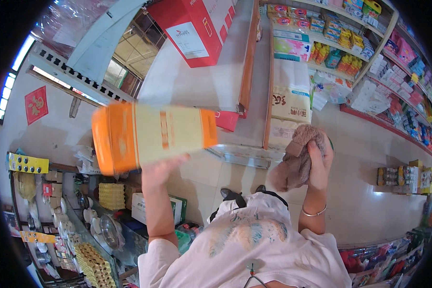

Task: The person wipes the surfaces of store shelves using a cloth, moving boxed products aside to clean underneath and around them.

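An orange and cream box [169, 131], blurred by motion, rests on my raised left hand [162, 171]. The hand holds it from below, and most of its fingers are hidden by the box. In my right hand [320, 158] is a crumpled brown-grey cloth [297, 162], gripped between thumb and fingers and hanging down to the left. The cloth is apart from the box. Beyond both hands stands a shelf unit with a pale top [198, 84].
A red carton [187, 36] stands on the pale shelf top. Packs of tissue paper [291, 97] are stacked to its right. Stocked shelves [340, 43] line the far right. Egg trays [95, 262] and metal bowls [109, 232] sit at left; boxed goods [405, 178] stand on the tiled floor at right.
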Motion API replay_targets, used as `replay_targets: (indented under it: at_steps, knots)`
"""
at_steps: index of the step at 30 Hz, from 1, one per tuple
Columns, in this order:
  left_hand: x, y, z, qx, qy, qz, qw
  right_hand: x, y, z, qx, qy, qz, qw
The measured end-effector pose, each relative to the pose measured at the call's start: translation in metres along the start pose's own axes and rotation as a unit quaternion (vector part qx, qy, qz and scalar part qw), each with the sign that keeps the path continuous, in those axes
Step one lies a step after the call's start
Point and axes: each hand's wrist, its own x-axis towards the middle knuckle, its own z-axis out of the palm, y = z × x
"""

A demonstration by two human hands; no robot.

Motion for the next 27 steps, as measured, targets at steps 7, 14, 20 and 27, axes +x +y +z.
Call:
replay_targets:
  at_steps: [7,14,20,27]
  knots:
    - [0.063,-0.026,-0.035,0.019,-0.108,-0.079,0.991,-0.013,0.014,-0.028,-0.003,0.067,0.013,0.998]
    - [0.107,-0.073,-0.05,-0.115,-0.076,-0.146,0.98,-0.022,0.023,-0.048,-0.025,0.067,0.017,0.997]
    - [0.102,-0.059,-0.037,0.039,-0.047,-0.117,0.991,-0.023,0.026,-0.072,-0.059,0.143,0.003,0.988]
    - [0.101,-0.033,-0.018,0.236,0.08,0.076,0.965,-0.022,0.009,-0.092,-0.04,0.302,0.06,0.951]
